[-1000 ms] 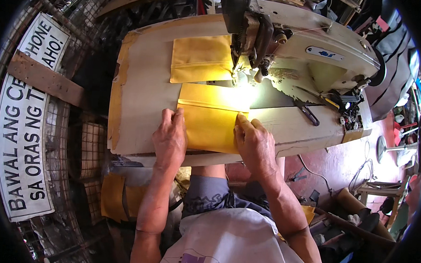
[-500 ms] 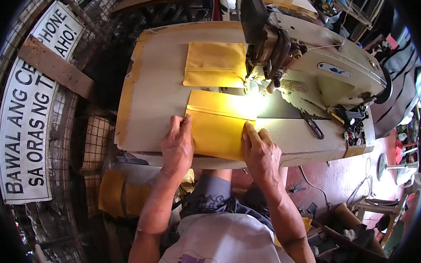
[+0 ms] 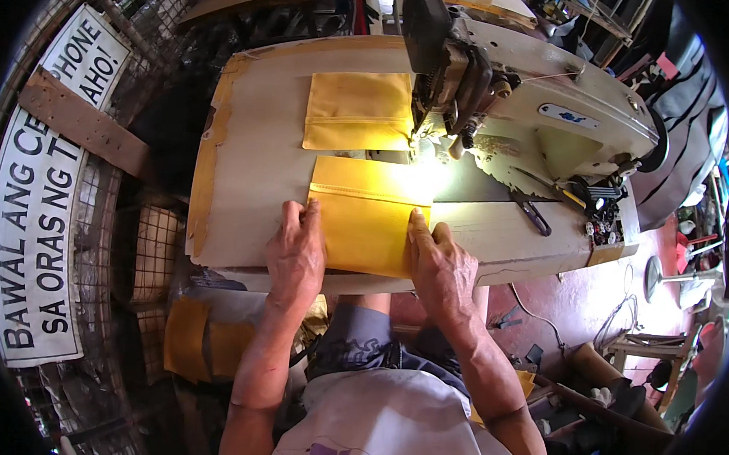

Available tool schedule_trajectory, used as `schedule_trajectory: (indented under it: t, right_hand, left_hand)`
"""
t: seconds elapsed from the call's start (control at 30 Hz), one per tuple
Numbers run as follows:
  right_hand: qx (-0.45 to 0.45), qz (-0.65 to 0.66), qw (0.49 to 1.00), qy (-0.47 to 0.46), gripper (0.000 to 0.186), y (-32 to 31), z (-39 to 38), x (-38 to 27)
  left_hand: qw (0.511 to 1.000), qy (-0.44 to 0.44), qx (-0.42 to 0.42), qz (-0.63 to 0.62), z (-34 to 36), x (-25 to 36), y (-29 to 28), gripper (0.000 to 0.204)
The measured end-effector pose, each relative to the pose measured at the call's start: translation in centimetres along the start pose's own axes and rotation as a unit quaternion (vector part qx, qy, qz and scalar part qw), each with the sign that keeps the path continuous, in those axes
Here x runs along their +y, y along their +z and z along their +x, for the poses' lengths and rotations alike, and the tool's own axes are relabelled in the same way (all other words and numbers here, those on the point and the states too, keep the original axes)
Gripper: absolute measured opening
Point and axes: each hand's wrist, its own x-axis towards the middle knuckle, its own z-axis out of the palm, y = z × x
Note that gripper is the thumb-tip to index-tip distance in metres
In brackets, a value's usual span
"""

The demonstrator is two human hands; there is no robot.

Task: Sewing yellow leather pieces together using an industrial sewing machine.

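Between my two hands a yellow panel with a stitched seam across its upper part lies on the sewing table, its near edge at the table's front. My left hand pinches its left edge just below the seam. At its right edge, my right hand grips with thumb and forefinger. A second yellow panel, also seamed, rests flat just beyond, its right corner by the needle area. The sewing machine stands to the right, its lamp shining brightly on the held panel's far right corner.
A pair of dark-handled snips lies right of the panels. Several bobbins sit at the table's right end. More yellow pieces hang low on the left. A wire grid wall with a white sign stands further left.
The whole view has shifted slightly, so the table and machine appear a little further left. Both hands keep their hold on the yellow panel, which stays in nearly the same place on the table.
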Motion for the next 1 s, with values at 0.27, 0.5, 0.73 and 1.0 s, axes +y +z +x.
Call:
schedule_trajectory:
  t: [0.27, 0.5, 0.73, 1.0]
  right_hand:
    - [0.148, 0.012, 0.988, -0.037, 0.033, 1.7, -0.2, 0.5]
    - [0.042, -0.016, 0.999, -0.027, 0.048, 1.1, -0.5, 0.3]
    - [0.140, -0.056, 0.987, -0.063, 0.033, 1.0, 0.2, 1.1]
    - [0.129, 0.080, 0.977, -0.153, 0.039, -0.9, 1.1, 3.5]
  left_hand:
    - [1.000, 0.013, 0.009, -0.008, -0.4, -0.3, 0.1, 0.039]
    - [0.998, -0.016, -0.053, 0.015, 0.2, 0.1, -1.1, 0.038]
    - [0.969, 0.240, -0.020, -0.059, 3.8, 3.0, -0.5, 0.038]
    - [0.961, 0.251, -0.061, -0.102, 3.9, 5.1, 2.9, 0.044]
